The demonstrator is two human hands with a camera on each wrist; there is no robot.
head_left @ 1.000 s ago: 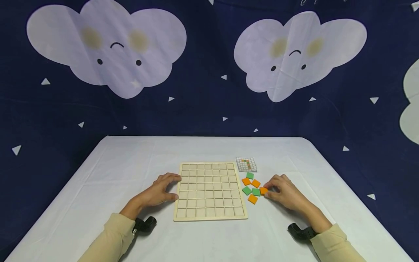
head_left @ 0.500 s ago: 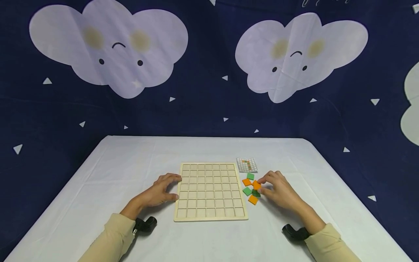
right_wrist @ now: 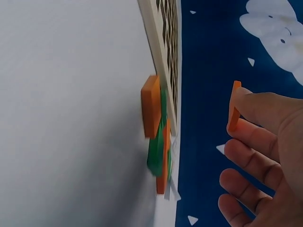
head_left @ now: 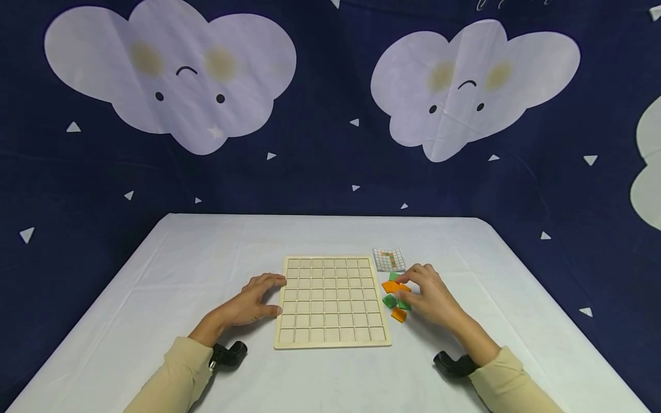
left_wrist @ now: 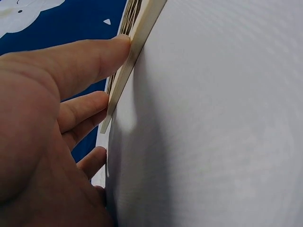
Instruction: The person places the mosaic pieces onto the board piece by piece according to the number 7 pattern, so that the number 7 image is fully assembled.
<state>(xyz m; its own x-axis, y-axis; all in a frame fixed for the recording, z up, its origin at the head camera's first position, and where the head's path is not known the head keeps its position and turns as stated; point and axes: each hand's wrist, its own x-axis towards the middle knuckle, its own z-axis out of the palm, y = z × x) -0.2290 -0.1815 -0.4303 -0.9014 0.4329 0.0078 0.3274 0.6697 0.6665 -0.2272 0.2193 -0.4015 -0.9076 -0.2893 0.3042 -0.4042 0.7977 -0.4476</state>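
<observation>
Orange tile (right_wrist: pixel 232 109) held near grid-printed card (head_left: pixel 389 260); backdrop script (head_left: pixel 482 5) cropped

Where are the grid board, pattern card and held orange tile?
Grid board (head_left: pixel 330 295), head view: a central cell.
Pattern card (head_left: pixel 389 260), head view: middle of its face.
Held orange tile (right_wrist: pixel 233 108), right wrist view: middle of its exposed strip.

The board (head_left: pixel 330 305) looks wooden and matt, the backdrop (head_left: pixel 320 166) cloth.

White table (head_left: pixel 330 378) spanning the lower frame, gridded board (head_left: pixel 330 301) low centre, loose tiles (head_left: pixel 389 301) and printed card (head_left: pixel 389 260) just right!
</observation>
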